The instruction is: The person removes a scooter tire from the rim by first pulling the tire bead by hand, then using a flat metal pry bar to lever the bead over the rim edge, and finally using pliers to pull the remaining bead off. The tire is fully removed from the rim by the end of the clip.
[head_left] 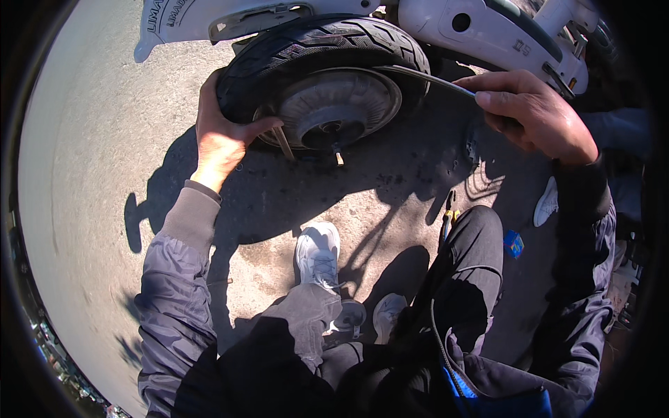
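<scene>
A black tyre on a silver hub wheel hangs under a white scooter. My left hand grips the tyre's left side, fingers round the tread and thumb reaching over the rim beside a metal bar that points down from the rim's lower left. My right hand is closed on a long flat metal lever, whose far end is at the bead between tyre and rim, along the upper right. A short axle end sticks out from the hub toward me.
The scooter's white body spans the top. Yellow-handled pliers lie on the shaded pavement beside my right knee, with a small blue box to their right. Another person's white shoe stands at the right. My own white shoes are below the wheel.
</scene>
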The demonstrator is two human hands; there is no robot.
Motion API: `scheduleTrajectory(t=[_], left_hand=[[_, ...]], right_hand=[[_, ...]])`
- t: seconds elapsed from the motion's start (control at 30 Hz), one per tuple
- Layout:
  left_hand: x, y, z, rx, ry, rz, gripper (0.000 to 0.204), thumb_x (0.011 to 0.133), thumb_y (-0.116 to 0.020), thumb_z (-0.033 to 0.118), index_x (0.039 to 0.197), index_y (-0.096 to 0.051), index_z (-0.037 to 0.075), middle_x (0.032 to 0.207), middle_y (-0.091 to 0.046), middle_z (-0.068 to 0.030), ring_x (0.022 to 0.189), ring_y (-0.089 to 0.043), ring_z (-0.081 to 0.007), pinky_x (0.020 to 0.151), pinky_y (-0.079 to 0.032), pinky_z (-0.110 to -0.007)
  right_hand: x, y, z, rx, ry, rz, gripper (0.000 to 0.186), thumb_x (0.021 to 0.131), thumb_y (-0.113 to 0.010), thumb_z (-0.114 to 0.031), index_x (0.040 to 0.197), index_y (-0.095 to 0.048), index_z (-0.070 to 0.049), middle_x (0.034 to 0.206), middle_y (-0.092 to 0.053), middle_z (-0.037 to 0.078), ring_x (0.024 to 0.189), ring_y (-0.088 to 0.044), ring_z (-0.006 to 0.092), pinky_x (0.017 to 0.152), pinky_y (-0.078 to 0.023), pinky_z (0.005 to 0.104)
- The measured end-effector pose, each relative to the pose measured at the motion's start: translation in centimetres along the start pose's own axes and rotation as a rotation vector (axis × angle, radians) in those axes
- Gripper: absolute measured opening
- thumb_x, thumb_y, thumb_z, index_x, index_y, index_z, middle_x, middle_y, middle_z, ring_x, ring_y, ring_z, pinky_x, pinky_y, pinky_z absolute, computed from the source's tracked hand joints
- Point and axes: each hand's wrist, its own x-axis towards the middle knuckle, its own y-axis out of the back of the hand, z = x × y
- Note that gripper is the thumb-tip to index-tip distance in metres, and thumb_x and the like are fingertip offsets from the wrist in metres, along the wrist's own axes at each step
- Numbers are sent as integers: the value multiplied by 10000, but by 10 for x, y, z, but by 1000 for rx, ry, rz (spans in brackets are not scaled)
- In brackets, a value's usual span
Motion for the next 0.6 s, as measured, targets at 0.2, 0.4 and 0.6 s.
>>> scheduleTrajectory(t=[0.2,0.4,0.6], left_hand=[[0,-1,2,-115,7,-7,1213,634,-1111,235,1603,-419,1,1491,-634,-203,1366,-650,-302,1212,-513,-416],[3,-3,-2,-132,15,-1,1261,586,-1127,307,1590,-436,-15,1477,-615,-240,1372,-641,-355,1205,-522,-434],[-3,-3,-4,24,-76,44,1247,607,-1115,369,1587,-443,-10,1446,-630,-245,1342,-658,-400,1184,-540,-454]], right_hand=[[14,13,5,-51,45,-49,429,1139,-600,-203,1520,-664,-17,793,-616,5,510,-444,37,433,-338,237],[-5,-51,18,323,-7,72,435,1115,-609,-154,1521,-663,-5,836,-600,-17,663,-491,43,583,-393,221],[-12,-128,19,569,44,211,426,1147,-610,-134,1555,-563,-19,813,-493,-52,688,-444,38,597,-370,236]])
